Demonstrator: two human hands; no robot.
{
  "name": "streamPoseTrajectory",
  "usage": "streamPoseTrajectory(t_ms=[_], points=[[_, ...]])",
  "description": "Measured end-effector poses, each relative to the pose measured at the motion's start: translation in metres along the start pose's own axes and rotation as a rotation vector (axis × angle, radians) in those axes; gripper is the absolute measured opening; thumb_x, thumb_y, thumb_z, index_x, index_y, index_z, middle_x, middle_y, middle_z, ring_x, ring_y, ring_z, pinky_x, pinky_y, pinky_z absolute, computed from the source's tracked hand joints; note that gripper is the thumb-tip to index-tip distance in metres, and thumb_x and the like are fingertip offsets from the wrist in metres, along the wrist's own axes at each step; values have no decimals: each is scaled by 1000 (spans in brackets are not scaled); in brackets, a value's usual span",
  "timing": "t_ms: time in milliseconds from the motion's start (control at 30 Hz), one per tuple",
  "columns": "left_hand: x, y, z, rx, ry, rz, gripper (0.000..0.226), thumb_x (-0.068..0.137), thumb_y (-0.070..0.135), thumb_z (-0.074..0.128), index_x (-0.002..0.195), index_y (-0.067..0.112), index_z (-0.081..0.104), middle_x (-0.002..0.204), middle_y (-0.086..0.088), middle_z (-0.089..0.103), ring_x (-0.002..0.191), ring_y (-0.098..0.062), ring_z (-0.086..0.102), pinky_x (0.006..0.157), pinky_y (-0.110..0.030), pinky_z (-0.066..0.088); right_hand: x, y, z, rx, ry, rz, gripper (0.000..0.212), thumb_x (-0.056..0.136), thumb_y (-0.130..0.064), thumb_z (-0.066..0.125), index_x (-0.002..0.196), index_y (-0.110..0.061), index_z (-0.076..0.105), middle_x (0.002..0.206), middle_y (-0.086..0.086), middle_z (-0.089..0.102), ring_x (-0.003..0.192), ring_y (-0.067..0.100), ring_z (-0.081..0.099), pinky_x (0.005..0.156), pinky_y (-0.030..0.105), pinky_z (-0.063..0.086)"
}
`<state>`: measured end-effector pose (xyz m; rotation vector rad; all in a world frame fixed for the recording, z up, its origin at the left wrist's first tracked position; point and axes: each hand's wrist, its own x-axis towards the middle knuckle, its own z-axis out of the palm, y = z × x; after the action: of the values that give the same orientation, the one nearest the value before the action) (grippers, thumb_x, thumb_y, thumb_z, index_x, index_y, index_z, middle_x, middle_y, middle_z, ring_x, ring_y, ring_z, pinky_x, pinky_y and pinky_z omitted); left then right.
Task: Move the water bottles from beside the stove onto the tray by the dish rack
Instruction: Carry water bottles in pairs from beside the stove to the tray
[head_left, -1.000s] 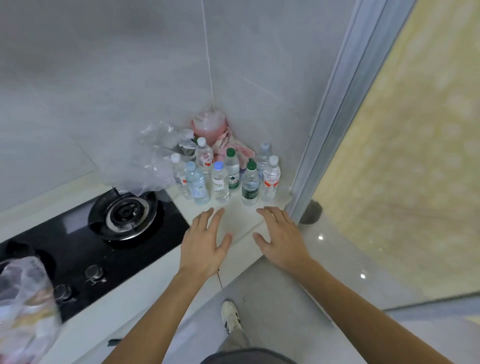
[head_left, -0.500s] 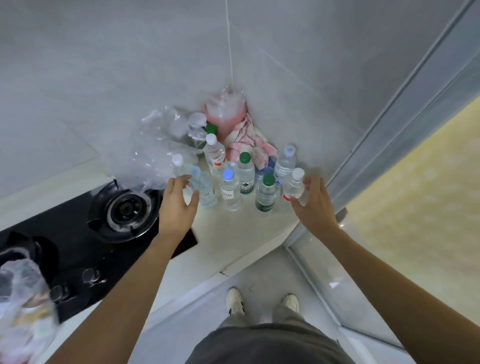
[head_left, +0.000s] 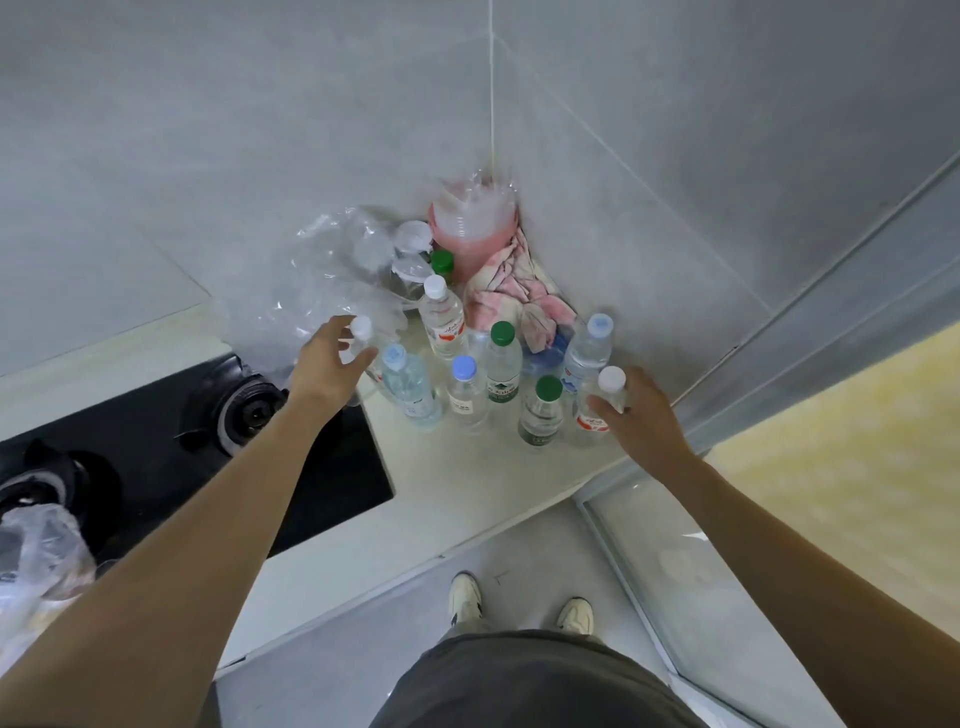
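Note:
Several small clear water bottles stand clustered in the counter corner right of the stove (head_left: 322, 467). My left hand (head_left: 327, 364) wraps around the leftmost white-capped bottle (head_left: 361, 329), fingers curled on its neck. My right hand (head_left: 641, 410) closes on the rightmost white-capped bottle with a red label (head_left: 602, 400). Between them stand a light-blue-capped bottle (head_left: 410, 384), a blue-capped bottle (head_left: 466, 392), two green-capped bottles (head_left: 503, 364) (head_left: 543, 413) and others behind. The tray and the dish rack are out of view.
A pink container (head_left: 470, 223) and a pink-white cloth (head_left: 514, 296) fill the wall corner behind the bottles. Crumpled clear plastic (head_left: 322, 280) lies above the gas burner (head_left: 249, 410). A plastic bag (head_left: 36, 556) sits at the lower left. A glass door (head_left: 675, 545) borders the counter's right end.
Both hands moved forward from the counter edge to the outer bottles; the left now curls on the leftmost bottle, the right on the rightmost. The view came closer.

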<state>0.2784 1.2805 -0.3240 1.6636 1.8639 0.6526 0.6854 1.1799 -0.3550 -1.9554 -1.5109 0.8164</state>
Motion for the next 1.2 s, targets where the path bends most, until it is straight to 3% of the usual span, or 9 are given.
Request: streamPoseTrajectory(t_ms=[133, 433, 600, 700, 733, 833, 1033, 1200], points=[[6, 1, 7, -52, -4, -29, 45, 94, 29, 78, 134, 19, 61, 128, -3, 67, 115, -20, 62, 90, -32, 47, 0, -2, 2, 43, -42, -7, 35, 96, -29, 75, 123, -14, 57, 111, 5, 63, 100, 26, 59, 85, 36, 44], [8, -3, 16, -146, -22, -67, 36, 94, 34, 77, 124, 17, 65, 119, 0, 67, 113, -24, 61, 92, -34, 46, -8, -10, 8, 58, -3, 6, 33, 103, -34, 65, 127, -12, 57, 112, 3, 63, 101, 22, 60, 86, 32, 41], [-9, -10, 7, -178, 6, -71, 32, 97, 29, 74, 125, 18, 65, 115, 1, 67, 112, -23, 61, 95, -39, 50, -22, -11, 8, 123, 74, 92, 27, 103, -32, 65, 124, -18, 56, 113, 0, 63, 104, 26, 60, 91, 40, 49], [-22, -23, -2, -205, 13, -58, 28, 99, 28, 71, 124, 17, 65, 115, -5, 69, 108, -25, 64, 80, -29, 56, -34, -12, 5, 174, 125, 153, 24, 103, -35, 64, 121, -22, 55, 114, 1, 63, 106, 28, 59, 96, 47, 51], [-27, -28, -5, -197, 27, -37, 28, 100, 28, 70, 125, 16, 65, 117, -7, 70, 110, -26, 65, 80, -28, 54, -39, -14, 3, 195, 133, 169, 25, 103, -35, 64, 122, -21, 56, 115, 1, 63, 107, 28, 60, 97, 47, 51], [-41, -39, -14, -182, 60, 22, 29, 100, 28, 70, 125, 15, 64, 119, -4, 71, 116, -26, 64, 94, -40, 53, -52, -19, -3, 256, 140, 181, 27, 103, -32, 64, 125, -18, 57, 117, 5, 64, 107, 30, 59, 95, 45, 50], [-90, -32, -33, -311, 86, 79, 21, 98, 22, 70, 118, 24, 65, 112, -2, 73, 108, -21, 68, 95, -44, 55, -80, -35, -10, 378, 94, 75, 21, 103, -22, 65, 122, -13, 62, 113, 7, 68, 104, 25, 62, 93, 41, 50], [-152, -11, -50, -453, 157, 95, 15, 99, 21, 67, 113, 24, 66, 108, 2, 72, 102, -11, 66, 89, -35, 54, -101, -64, -11, 445, -73, -132, 22, 104, -17, 63, 124, -24, 66, 114, -16, 74, 107, -2, 66, 94, 23, 52]])
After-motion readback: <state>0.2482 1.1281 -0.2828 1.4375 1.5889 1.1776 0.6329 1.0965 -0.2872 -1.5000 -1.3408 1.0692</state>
